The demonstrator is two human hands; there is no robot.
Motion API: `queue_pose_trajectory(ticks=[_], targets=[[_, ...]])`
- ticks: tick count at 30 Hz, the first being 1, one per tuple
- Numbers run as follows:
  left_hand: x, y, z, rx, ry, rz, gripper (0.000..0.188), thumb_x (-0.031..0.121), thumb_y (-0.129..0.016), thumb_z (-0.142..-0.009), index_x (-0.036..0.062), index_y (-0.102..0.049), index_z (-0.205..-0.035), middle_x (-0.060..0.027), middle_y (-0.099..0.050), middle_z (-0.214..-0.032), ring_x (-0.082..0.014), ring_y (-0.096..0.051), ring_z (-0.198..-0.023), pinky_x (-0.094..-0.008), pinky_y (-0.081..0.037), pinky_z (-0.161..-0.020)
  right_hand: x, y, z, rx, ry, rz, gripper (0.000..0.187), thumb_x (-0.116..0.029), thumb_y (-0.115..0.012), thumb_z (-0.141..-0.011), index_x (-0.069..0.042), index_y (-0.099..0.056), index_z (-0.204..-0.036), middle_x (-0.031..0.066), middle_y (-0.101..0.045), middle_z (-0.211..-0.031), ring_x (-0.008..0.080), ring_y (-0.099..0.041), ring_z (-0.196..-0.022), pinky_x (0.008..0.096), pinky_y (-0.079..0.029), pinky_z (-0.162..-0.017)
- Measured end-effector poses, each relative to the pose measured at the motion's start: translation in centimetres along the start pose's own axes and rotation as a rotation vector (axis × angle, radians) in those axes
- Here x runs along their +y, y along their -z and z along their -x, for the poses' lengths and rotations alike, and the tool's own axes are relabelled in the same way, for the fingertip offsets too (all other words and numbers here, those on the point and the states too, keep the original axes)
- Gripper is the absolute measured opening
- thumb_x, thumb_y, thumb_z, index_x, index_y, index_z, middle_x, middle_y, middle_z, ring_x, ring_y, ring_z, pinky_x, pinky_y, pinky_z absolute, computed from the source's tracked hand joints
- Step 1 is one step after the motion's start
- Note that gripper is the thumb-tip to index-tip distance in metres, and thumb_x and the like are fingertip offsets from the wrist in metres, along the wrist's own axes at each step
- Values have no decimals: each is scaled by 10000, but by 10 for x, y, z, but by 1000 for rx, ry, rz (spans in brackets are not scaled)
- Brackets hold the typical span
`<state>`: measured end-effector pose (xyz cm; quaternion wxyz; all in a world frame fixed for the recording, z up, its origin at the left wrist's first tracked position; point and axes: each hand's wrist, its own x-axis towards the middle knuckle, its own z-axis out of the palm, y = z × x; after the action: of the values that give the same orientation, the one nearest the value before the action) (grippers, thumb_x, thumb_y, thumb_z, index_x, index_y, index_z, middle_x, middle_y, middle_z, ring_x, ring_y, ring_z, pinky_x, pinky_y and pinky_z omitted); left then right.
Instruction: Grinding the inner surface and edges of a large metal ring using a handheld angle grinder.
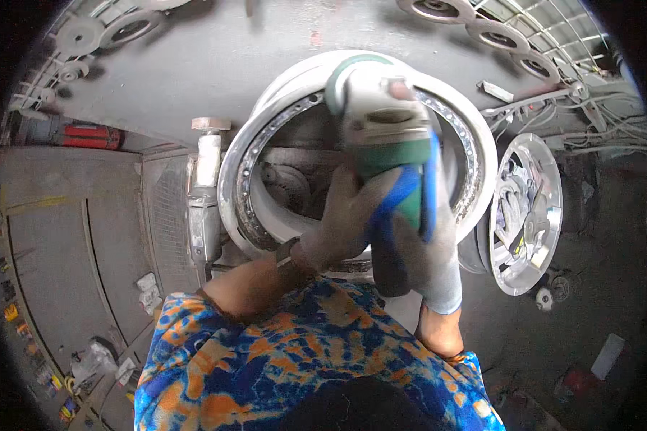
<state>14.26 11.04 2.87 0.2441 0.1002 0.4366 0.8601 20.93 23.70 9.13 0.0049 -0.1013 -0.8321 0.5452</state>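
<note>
Both gloved hands are wrapped round a green and grey angle grinder (389, 118), blurred by motion, its head pointing away from me. My left hand (340, 219) grips the left side of its body. My right hand (433, 251) holds it on the right, nearer its dark rear end. A strip of blue material (399, 197) shows between my fingers and the green casing; I cannot tell what it is. Below the tool lies a large metal wheel rim (240, 197), round and open in the middle, with small holes along its ring. The grinder hides part of its far edge.
Another power tool (204, 219) stands left of the rim. On the right, a second wheel rim (546, 248) holds gloves and hand tools. Cables (589, 118) tangle behind it. Abrasive discs (79, 34) hang on wire mesh at the back. A red cylinder (90, 136) lies at far left.
</note>
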Motion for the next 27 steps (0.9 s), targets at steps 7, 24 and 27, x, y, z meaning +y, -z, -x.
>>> queue_pose_trajectory(ticks=[7,24,27], targets=[[-10,-51,-44,-328,-96,-147,316,193,-600,-1076,-28,-690,-1283,-93,-752,-1164,-143,-676,-1108,-330,-528,-1002,42,17,20,456,34,-190,582,-141,-584,-1057,9,-442,-1601,148,-592,-1456,217,-568,-1318,362,-437,-1132],[-72,80,66,276,-293,-374,450,247,-548,-1118,17,-514,-1504,-153,-566,-1492,-210,-613,-1300,-370,-499,-1126,-23,-60,8,-375,67,-27,971,-132,-644,-895,-41,-154,-1727,238,-577,-1486,257,-603,-1313,348,-473,-1120],[-102,100,88,437,-440,-2046,530,327,-560,-1110,19,-467,-1531,-151,-566,-1520,-240,-653,-1259,-386,-542,-1083,-32,-72,5,-518,14,127,993,-238,-719,-889,7,-198,-1697,376,-570,-1448,482,-588,-1368,456,-446,-1163]])
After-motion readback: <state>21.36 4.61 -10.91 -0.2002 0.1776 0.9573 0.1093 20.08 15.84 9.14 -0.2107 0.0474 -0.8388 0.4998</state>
